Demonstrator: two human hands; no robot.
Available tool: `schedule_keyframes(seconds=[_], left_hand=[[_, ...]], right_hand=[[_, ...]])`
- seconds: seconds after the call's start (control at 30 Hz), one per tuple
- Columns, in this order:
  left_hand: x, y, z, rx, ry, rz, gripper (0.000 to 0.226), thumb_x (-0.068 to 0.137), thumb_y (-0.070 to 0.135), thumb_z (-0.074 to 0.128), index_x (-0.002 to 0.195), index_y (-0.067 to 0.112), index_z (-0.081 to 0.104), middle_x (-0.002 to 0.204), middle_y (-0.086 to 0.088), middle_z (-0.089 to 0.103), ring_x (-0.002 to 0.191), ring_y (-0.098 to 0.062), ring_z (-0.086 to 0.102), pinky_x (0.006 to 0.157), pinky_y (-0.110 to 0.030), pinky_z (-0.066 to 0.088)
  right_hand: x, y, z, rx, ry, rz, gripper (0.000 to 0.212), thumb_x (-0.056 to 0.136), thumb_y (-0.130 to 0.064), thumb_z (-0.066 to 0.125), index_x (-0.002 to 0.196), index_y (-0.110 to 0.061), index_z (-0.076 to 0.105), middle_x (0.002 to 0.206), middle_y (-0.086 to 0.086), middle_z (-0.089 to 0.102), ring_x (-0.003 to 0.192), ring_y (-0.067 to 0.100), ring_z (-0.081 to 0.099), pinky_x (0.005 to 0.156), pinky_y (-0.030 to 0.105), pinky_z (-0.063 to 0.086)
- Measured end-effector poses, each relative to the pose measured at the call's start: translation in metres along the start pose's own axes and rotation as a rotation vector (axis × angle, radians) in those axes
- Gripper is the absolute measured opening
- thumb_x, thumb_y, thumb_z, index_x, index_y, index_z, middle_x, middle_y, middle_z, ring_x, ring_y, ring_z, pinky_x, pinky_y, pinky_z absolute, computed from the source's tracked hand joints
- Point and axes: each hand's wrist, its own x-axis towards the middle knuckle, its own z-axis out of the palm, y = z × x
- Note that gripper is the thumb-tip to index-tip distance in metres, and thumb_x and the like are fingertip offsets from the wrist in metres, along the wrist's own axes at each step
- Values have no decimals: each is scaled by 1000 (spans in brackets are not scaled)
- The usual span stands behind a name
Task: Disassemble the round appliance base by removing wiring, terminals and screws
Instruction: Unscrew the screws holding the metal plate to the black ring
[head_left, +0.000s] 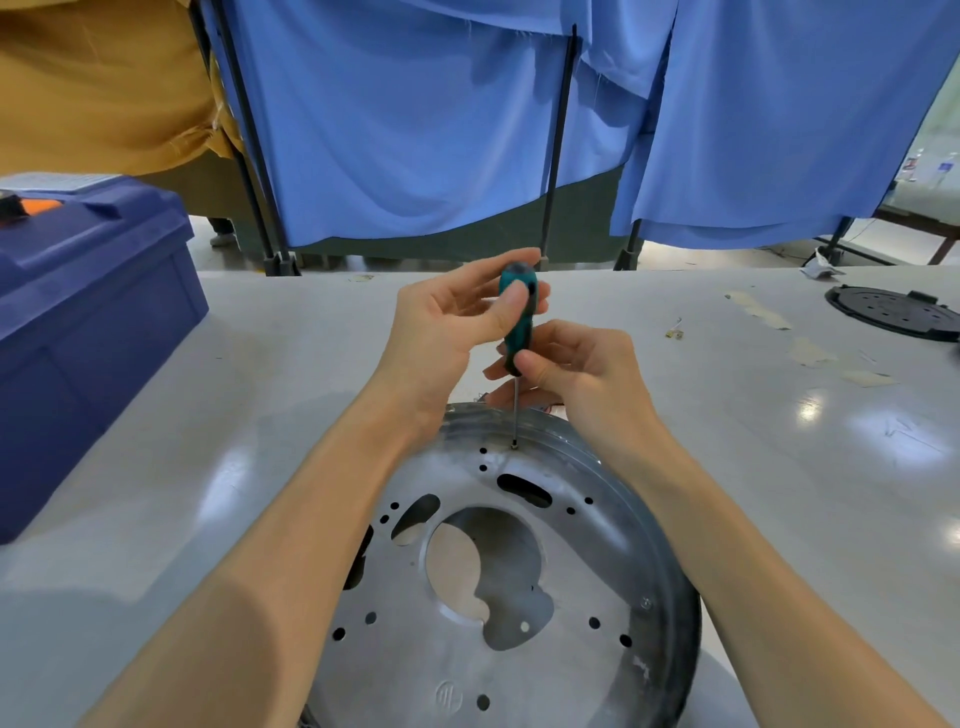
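Observation:
The round metal appliance base (519, 639) lies flat on the white table (208, 441) in front of me, with a large centre opening and several small holes. A screwdriver (519, 317) with a teal and black handle stands nearly upright, its tip on a small screw (514, 445) near the base's far rim. My left hand (452, 317) pinches the top of the handle between thumb and fingers. My right hand (571, 364) grips the lower handle where the shaft begins. Another screw (645, 603) sits at the base's right side.
A dark blue plastic toolbox (88, 322) stands at the left of the table. A black round plate (896, 312) lies at the far right edge, with tape scraps (810, 353) and a small yellow terminal piece (675, 332) nearby. Blue curtains (415, 130) on black stands hang behind.

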Motion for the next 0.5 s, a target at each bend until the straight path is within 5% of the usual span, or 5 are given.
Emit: schedule_keyframes(seconds=[0.2, 0.4, 0.5], left_hand=[[1, 0, 1, 100, 36, 45, 28, 84, 11, 70, 110, 21, 70, 96, -1, 70, 93, -20, 67, 79, -26, 55], [1, 0, 0, 49, -17, -1, 26, 96, 8, 52, 116, 16, 66, 109, -5, 72, 104, -20, 67, 94, -39, 51], [1, -1, -1, 93, 14, 27, 32, 88, 6, 65, 115, 21, 67, 103, -3, 69, 98, -16, 66, 85, -29, 55]], right_hand=[[-1, -1, 2, -26, -4, -15, 25, 83, -13, 74, 103, -6, 60, 84, 12, 75, 69, 28, 73, 72, 36, 61], [0, -1, -1, 31, 9, 5, 14, 92, 1, 58, 102, -5, 66, 87, 13, 75, 71, 28, 73, 65, 27, 58], [-1, -1, 0, 15, 3, 2, 24, 86, -9, 70, 108, -5, 63, 87, 13, 75, 70, 28, 74, 70, 33, 61]])
